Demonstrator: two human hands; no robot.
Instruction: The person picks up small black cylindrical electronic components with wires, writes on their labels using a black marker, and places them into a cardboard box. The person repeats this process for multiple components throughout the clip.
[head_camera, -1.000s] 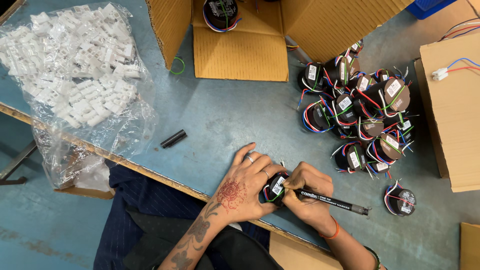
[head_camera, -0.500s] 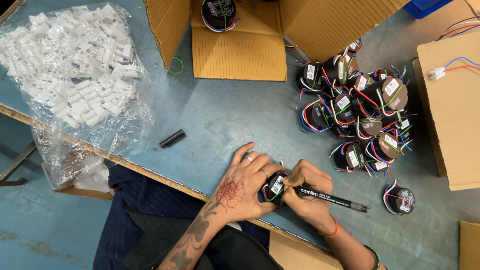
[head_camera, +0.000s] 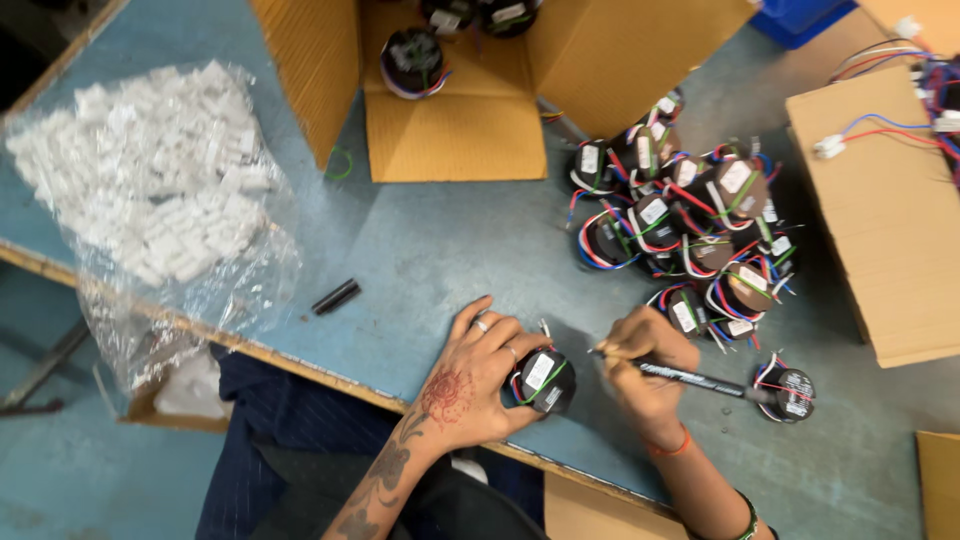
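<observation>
Black cap (head_camera: 336, 297) left, coil pile (head_camera: 690, 225) right, possibly wired

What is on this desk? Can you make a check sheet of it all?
Surface: blue table, worn, wooden front edge.
Job's things: left hand holds a black coil; right hand holds a black pen.
Clutter: coil pile, lone coil, pen cap, bag of white parts, open box, side box.
Grips: both closed, as above.
Cables: red, blue, white, green leads on the coils.
Surroundings: blue floor.
</observation>
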